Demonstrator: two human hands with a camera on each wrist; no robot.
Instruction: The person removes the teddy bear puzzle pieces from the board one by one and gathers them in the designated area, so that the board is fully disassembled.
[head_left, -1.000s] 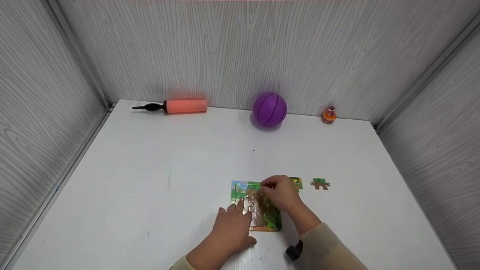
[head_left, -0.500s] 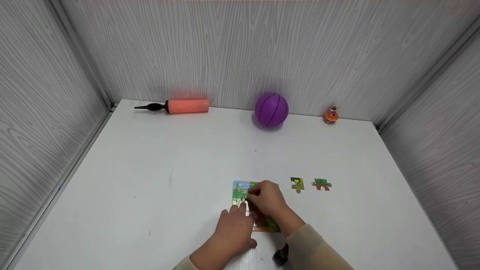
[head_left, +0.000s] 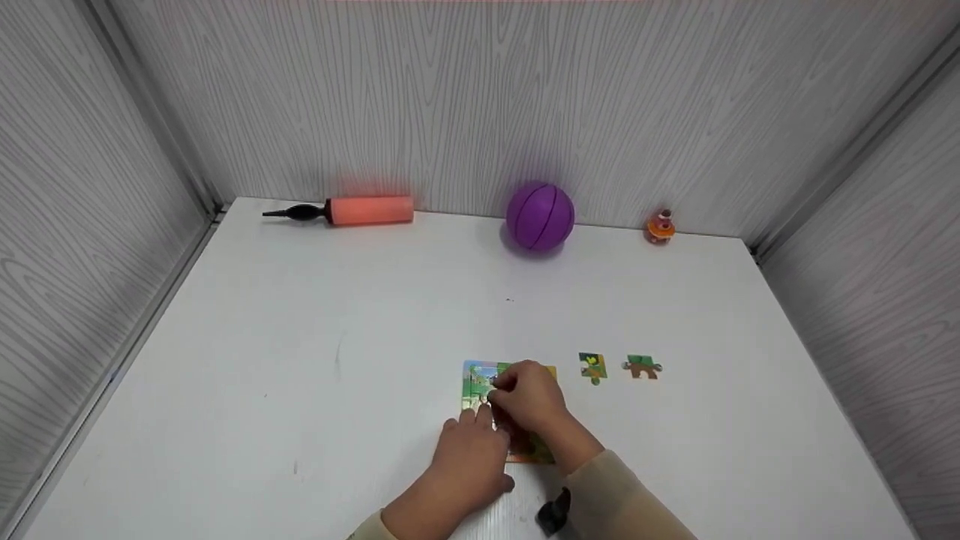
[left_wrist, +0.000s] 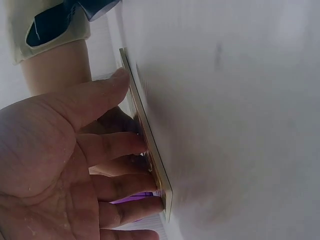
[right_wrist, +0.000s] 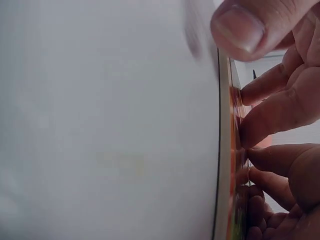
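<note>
A small jigsaw puzzle board (head_left: 474,373) with a colourful printed picture lies at the front middle of the table. My left hand (head_left: 471,450) lies over its near-left part, fingers extended, and in the left wrist view the fingertips (left_wrist: 155,202) touch the board's face. My right hand (head_left: 531,397) is bent over the board's upper middle. Its thumb (right_wrist: 272,156) and forefinger pinch a puzzle piece at the surface, mostly hidden by the fingers. Two loose pieces lie right of the board: one with a yellow spot (head_left: 593,367), the other green and brown (head_left: 642,367).
Along the back wall lie an orange hand pump (head_left: 371,211) with a black nozzle, a purple ball (head_left: 540,217) and a small orange-and-red toy figure (head_left: 660,227). Grey wood-grain panels (head_left: 480,97) enclose the white table (head_left: 360,315) at the back and sides.
My right hand has moved from the board's upper right edge leftward and toward me, uncovering the yellow-spotted piece. Since half a second ago it has barely shifted. The left hand stays in place.
</note>
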